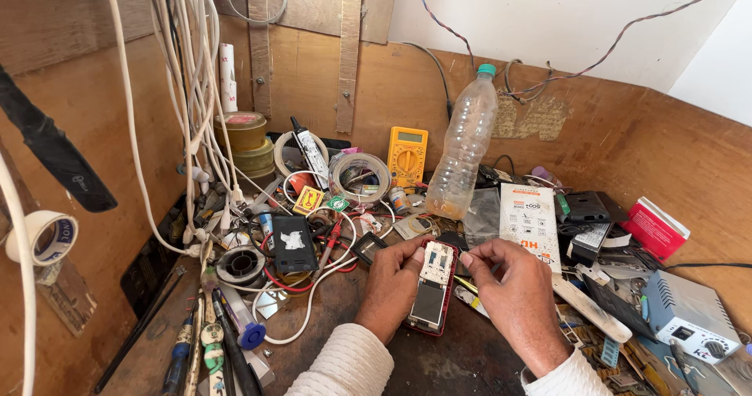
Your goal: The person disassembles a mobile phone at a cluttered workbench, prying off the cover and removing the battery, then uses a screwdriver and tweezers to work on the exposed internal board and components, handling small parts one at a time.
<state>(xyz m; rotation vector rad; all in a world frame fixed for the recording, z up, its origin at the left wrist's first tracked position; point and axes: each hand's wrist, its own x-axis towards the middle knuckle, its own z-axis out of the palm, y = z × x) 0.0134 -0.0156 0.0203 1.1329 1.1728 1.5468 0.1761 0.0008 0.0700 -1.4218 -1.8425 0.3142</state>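
An opened red phone with a bare white inner frame and a small screen lies on the dark bench between my hands. My left hand holds its left side, thumb near the top edge. At the phone's upper right corner, my right hand pinches with thumb and forefinger; whether something tiny sits between the fingers is too small to see. Both wrists wear white ribbed sleeves.
A clear plastic bottle and a yellow multimeter stand behind. Tape rolls, a solder spool, white cables, screwdrivers, a white packet, a red box and a grey power unit crowd the bench.
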